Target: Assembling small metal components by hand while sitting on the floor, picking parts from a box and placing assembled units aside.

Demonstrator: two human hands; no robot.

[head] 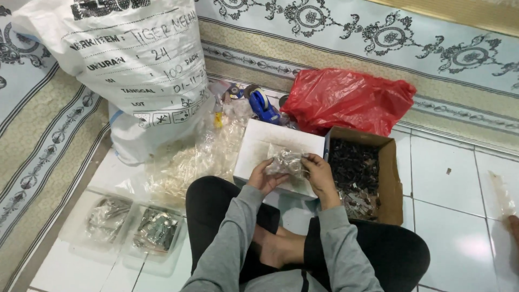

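I sit cross-legged on a white tiled floor. My left hand [263, 175] and my right hand [318, 172] both grip a small clear plastic packet [286, 161] filled with small dark metal pieces. I hold it above a white box lid [259, 141]. Just to the right of my right hand stands an open brown cardboard box [390, 178] full of small dark pieces.
A large white woven sack [130, 59] stands at the back left. A red plastic bag [346, 100] and a blue tape dispenser [263, 105] lie behind the boxes. Loose clear plastic packets [189, 162] and two filled packets [132, 224] lie to my left. Patterned carpet [346, 38] borders the tiles.
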